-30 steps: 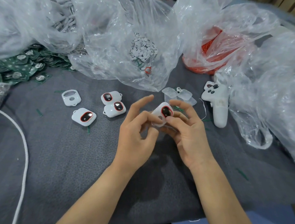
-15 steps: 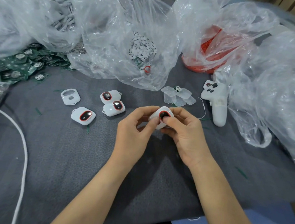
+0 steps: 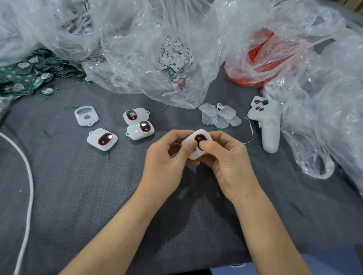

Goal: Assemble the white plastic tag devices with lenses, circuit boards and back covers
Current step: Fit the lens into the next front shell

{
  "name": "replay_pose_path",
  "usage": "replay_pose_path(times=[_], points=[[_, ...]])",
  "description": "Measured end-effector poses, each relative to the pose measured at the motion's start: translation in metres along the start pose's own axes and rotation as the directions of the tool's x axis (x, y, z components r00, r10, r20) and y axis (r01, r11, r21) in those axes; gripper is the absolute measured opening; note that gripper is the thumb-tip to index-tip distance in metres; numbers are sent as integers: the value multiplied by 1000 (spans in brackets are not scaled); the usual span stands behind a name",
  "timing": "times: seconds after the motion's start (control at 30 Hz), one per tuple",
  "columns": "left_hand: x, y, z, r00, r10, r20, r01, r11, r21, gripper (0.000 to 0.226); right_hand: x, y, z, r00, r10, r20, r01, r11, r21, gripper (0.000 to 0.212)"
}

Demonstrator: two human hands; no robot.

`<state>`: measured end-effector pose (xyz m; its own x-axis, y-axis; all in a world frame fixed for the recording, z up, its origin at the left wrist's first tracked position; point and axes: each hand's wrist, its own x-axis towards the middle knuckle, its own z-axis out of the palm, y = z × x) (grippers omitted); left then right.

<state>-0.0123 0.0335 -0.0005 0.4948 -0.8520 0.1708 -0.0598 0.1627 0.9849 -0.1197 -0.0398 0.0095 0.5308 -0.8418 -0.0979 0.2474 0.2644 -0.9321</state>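
Your widest open ground is the bare grey cloth [image 3: 72,193] near you, left of your forearms, crossed only by the white cord [image 3: 30,181] curving down its left side. Ahead-left of the tag [image 3: 199,136] you grip, three finished tags [image 3: 140,129] and an empty shell [image 3: 86,116] lie close together with narrow lanes between. Ahead-right, the clear covers [image 3: 219,118] and white controller [image 3: 267,125] leave a slim gap. Crumpled plastic bags [image 3: 151,47] wall off the far edge and right side; circuit boards [image 3: 21,77] crowd the far left corner.
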Motion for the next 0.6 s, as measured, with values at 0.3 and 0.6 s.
replay_pose_path(times=[0.3, 0.6], points=[[1, 1, 3, 999, -35, 28, 39, 991, -125, 10, -1, 0, 1, 1000, 5, -26, -4, 999, 39, 21], [3, -1, 5, 1000, -13, 14, 15, 991, -133, 11, 0, 1, 4, 994, -75, -83, 75, 997, -7, 8]])
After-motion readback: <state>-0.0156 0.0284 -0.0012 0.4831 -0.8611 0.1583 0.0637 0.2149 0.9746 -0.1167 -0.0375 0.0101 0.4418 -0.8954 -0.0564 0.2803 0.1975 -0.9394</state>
